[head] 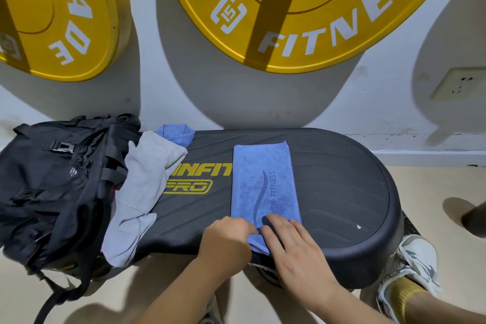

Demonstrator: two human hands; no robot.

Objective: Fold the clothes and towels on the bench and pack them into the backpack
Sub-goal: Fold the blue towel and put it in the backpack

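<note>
Fold under way: blue towel [265,181] lies as a long narrow strip across the black bench [342,192], far end toward the wall, near end at the front edge, print facing up

Left hand [226,239] curls on the near left corner, fingertips pinching the layered edge, probably so the layers lift as one. Right hand [289,242] lies flat, fingers straight and a little spread, tips on the towel's near end. It grips nothing; judged to be pinning the cloth so it cannot slide on the ribbed surface

Black backpack [52,179] slumps on the bench's left end, well apart from the towel. Grey garment [147,187] lies unfolded against it and hangs over the front edge. Second blue cloth [175,134] sits crumpled behind the grey one, near the wall

Judgement: the strip likely wants halving next, near end carried over toward the far end. Risk is the layers splaying if the pinch misses the lower ones. Two pieces not yet folded; whether anything is already inside the pack cannot be told
</note>
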